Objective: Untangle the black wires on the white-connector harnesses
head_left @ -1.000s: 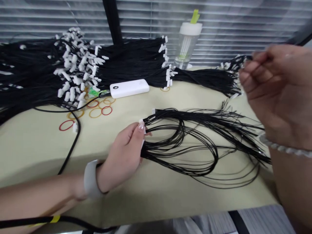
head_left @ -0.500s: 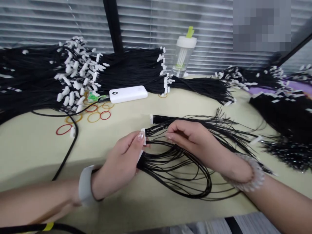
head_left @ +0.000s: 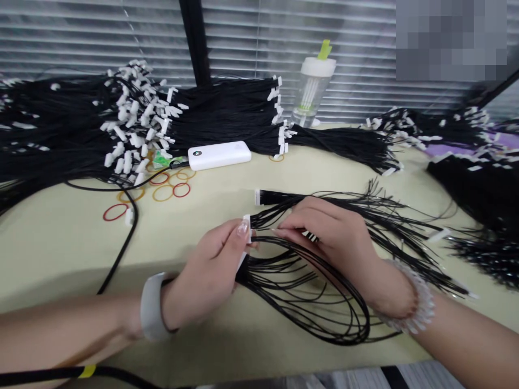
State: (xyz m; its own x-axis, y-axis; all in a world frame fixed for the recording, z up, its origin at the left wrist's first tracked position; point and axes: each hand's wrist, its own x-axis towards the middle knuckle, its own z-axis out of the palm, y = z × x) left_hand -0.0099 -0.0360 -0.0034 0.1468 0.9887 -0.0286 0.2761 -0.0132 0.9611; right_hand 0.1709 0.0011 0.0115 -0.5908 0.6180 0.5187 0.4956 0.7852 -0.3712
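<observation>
My left hand [head_left: 221, 256] is closed on a wire harness, its thumb pressing a small white connector [head_left: 247, 228] against the fingers. A second white connector edge shows lower in the same grip. Black wires [head_left: 344, 337] leave the connectors and loop round to the right above the table. Among these wires, my right hand [head_left: 328, 237] is pinched, thumb against forefinger, a short way right of the upper connector. Whatever lies between those fingertips is too small to make out. Just behind both hands lies another black wire bundle with a white connector [head_left: 257, 197] at its left end.
Heaps of black cables [head_left: 227, 108] with white plugs line the back and left. A white power bank [head_left: 221, 155], rubber bands [head_left: 181, 189] and a clear bottle [head_left: 310, 97] stand or lie there. More cable bundles [head_left: 474, 189] sit at the right. A black cord [head_left: 121, 254] crosses the left side.
My right hand has shifted slightly down and turned, fingers still pinched. The wire loop has swung lower and to the right. My left hand keeps its grip; the whole view has drifted slightly.
</observation>
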